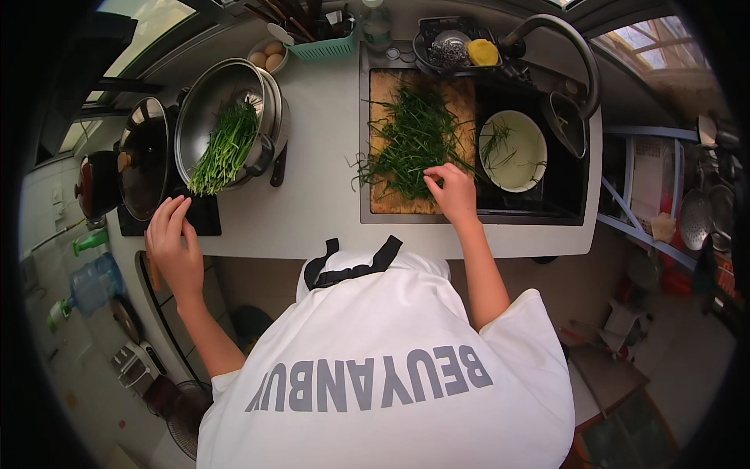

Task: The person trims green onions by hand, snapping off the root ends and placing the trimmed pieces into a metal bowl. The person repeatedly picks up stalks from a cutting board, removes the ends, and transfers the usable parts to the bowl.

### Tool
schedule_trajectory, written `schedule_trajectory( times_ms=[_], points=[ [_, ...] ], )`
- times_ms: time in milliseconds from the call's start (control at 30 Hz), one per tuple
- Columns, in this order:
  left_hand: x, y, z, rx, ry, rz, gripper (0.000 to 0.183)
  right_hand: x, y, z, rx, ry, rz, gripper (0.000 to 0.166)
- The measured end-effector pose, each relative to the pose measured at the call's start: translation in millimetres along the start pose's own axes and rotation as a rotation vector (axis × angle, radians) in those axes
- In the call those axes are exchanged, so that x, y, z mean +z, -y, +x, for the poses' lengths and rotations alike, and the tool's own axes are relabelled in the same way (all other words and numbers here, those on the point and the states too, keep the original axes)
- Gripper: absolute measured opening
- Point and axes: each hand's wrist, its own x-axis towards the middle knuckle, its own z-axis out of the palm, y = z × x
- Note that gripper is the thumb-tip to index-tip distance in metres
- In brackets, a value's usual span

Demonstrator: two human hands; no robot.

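Observation:
My left hand (174, 243) hovers with nothing in it, fingers slightly spread, just below a steel bowl (192, 126). In that bowl rests a bunch of green chives or similar stalks (225, 149), cut ends towards me. My right hand (451, 190) is at the near right edge of a loose pile of thin green leaves (413, 135); thumb and forefinger are close together, and whether they pinch a leaf cannot be told. The pile covers much of a wooden cutting board (384, 202) set over the sink. Right of the board, a white round bowl (527, 176) holds some green strands.
A curved faucet (592, 70) arches over the sink's right side. Behind stand a caddy (460, 70) with a scourer and yellow sponge, a bottle (377, 26), a green utensil basket (325, 50) and eggs (273, 58). A knife handle (279, 170) shows beside the steel bowl; a lidded pan (143, 158) stands left.

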Motion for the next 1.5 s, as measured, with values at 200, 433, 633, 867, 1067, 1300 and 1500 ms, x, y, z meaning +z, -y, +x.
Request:
schedule_trajectory(
  times_ms=[200, 433, 633, 867, 1067, 1300, 1500],
  points=[
    [6.1, -30.5, 4.2, 0.096, -0.022, -0.106, 0.031, 30.0, -19.6, 11.3, -0.074, -0.045, -0.060, 0.013],
    [24.9, -71.5, 5.2, -0.069, 0.038, -0.654, 0.027, -4.4, 14.2, 3.3, 0.103, -0.019, 0.304, 0.011],
    [74.5, -169.1, 27.2, -0.063, 0.393, -1.179, 0.030, -39.2, 76.5, -9.1, -0.065, -0.061, 0.416, 0.010],
    [116.7, -217.6, 25.8, -0.076, 0.353, -1.423, 0.018, -51.2, 104.5, -23.4, -0.167, -0.079, 0.478, 0.012],
    [98.5, -180.1, 33.4, -0.303, -0.017, -1.488, 0.007, -30.2, 47.9, -24.1, -0.072, -0.044, 0.245, 0.018],
    [63.9, -137.6, 34.9, -0.198, -0.208, -1.233, 0.015, -10.1, 7.8, -13.9, 0.033, -0.001, -0.050, 0.018],
    [46.4, -128.6, 34.8, -0.249, -0.093, -1.497, 0.016, 12.2, 7.8, 8.1, -0.083, 0.029, -0.123, 0.016]
  ],
)
